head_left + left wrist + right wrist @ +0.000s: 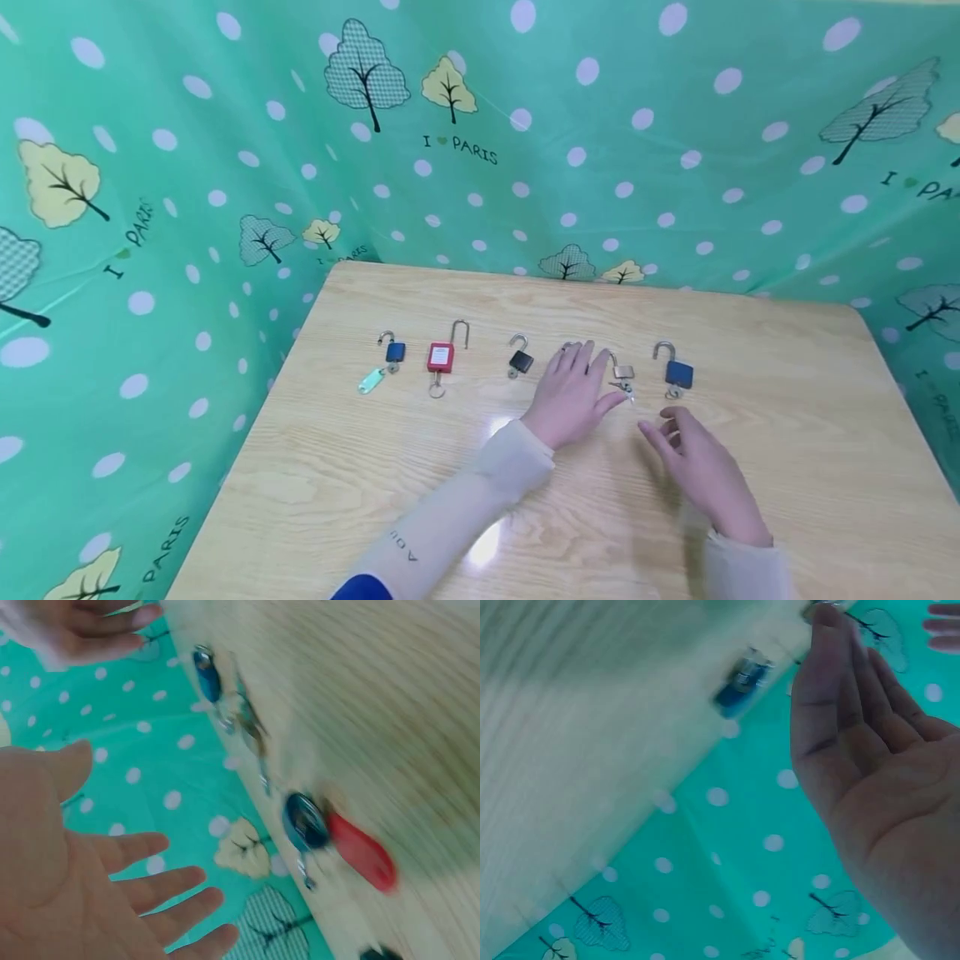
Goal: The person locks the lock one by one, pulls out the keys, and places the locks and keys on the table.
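My left hand point(573, 396) hovers over the row of padlocks with its fingers spread straight, holding nothing. Beneath it, mostly hidden in the head view, is a padlock with only its shackle point(567, 345) showing; the left wrist view shows a dark round padlock point(305, 821) with a red tag point(361, 851). By the left thumb lies an open silver padlock point(623, 372) with keys point(627, 389). Just in front of an open blue padlock point(679, 374) is my right hand point(705, 471), its fingers loosely bent and nothing in them.
Further left on the wooden table point(315, 475) lie an open black padlock point(521, 361), a red padlock point(440, 357) with a key ring, and a small blue padlock point(395, 352) with a mint tag point(371, 381). A green printed curtain point(480, 217) hangs behind the table and along its left.
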The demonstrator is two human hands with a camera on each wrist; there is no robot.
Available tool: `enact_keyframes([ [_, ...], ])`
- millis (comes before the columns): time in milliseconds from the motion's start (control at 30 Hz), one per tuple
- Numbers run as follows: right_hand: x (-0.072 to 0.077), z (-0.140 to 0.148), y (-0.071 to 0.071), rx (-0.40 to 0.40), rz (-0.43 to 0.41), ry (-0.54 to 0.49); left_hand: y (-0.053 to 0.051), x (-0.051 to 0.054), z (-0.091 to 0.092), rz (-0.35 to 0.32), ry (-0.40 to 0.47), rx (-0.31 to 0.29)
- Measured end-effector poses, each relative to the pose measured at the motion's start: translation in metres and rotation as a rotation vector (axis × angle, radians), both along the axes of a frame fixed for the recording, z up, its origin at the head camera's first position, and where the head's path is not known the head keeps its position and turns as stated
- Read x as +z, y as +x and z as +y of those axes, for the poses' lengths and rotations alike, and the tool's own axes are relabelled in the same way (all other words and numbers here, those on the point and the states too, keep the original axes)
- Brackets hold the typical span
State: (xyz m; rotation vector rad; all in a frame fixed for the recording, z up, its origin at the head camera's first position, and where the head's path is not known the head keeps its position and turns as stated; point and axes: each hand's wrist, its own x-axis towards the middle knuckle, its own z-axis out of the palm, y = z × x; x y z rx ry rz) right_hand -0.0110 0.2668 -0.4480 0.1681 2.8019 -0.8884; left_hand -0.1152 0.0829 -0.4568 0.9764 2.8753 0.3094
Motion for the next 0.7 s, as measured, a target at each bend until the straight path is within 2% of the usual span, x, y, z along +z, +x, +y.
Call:
enact_keyframes([
  [167, 0.000, 0.021, -0.019, -0.022, -0.045, 0.027, -0.001, 0.003, 0.020, -0.021, 0.011, -0.037],
  [333, -0.003, 0.026, -0.039, -0.044, -0.033, 0.036, -0.007, 0.003, 0.031, 0.009, -0.026, -0.038],
  [500, -0.007, 0.026, -0.048, -0.115, -0.031, 0.036, -0.014, -0.001, 0.040, 0.005, -0.048, -0.066],
  [700, -0.006, 0.037, -0.051, -0.226, -0.209, 0.068, -0.014, -0.012, 0.062, -0.099, -0.008, -0.099],
])
